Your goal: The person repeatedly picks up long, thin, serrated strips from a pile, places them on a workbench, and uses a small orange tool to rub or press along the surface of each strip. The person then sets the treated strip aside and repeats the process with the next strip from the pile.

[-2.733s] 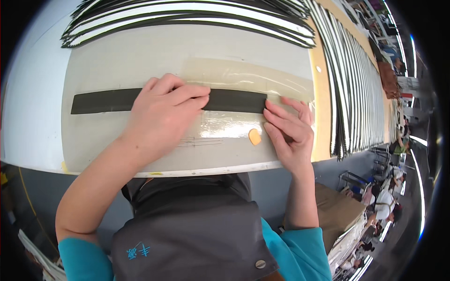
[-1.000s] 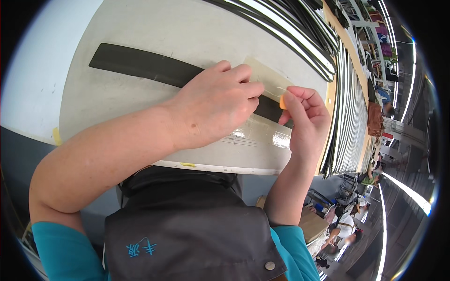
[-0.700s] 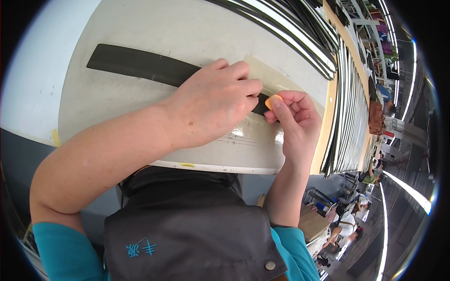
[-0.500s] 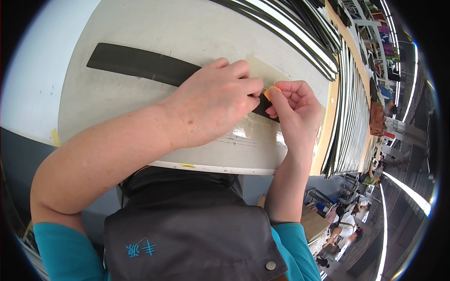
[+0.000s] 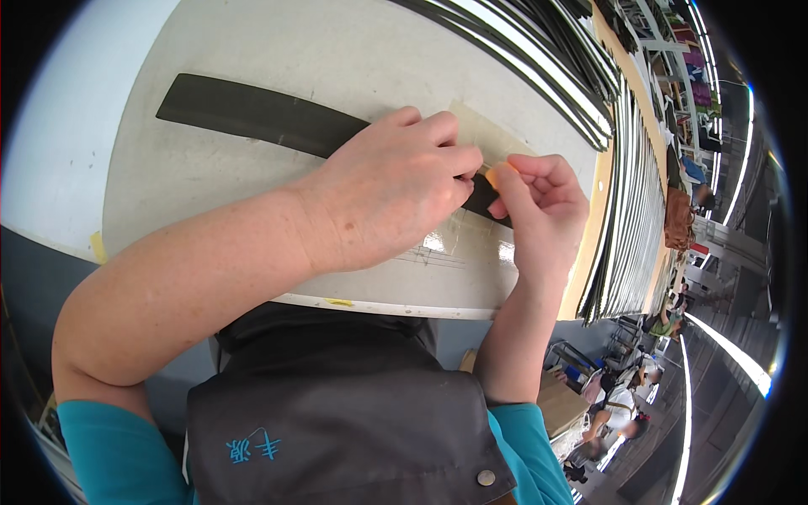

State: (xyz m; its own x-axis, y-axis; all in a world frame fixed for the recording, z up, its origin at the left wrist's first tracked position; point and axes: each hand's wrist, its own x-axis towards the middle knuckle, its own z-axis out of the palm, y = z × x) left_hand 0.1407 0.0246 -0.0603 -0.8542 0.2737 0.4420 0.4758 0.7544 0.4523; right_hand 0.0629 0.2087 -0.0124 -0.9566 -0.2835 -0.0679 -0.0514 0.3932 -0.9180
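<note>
- The dark strip (image 5: 261,111) lies flat across the worktop (image 5: 59,160) on a grey mat (image 5: 194,185). From our left hand (image 5: 400,172) its free end points to about ten o'clock; its other end runs toward four o'clock, partly hidden by our right hand (image 5: 547,194).
- Our left fingers are curled down over the strip; their tips are out of sight, so we cannot tell whether they pinch it or merely press on it.
- Our right fingers are closed, thumb against forefinger, on the small orange piece (image 5: 493,177), at three o'clock from the left hand and close over the strip.
- We judge the strip light, thin and bendable, not fragile, though perhaps apt to skid or twist on the smooth mat. Flat fingers over its width should hold it best; to lift it, we would take both long edges, or both ends, lest it sag.
- The orange piece looks light and firm enough for a pinch; we would take it by its broad faces, leaving an edge clear.
- At two o'clock from the left hand lies a clear film (image 5: 481,126), glossy and probably slippery under the strip.
</note>
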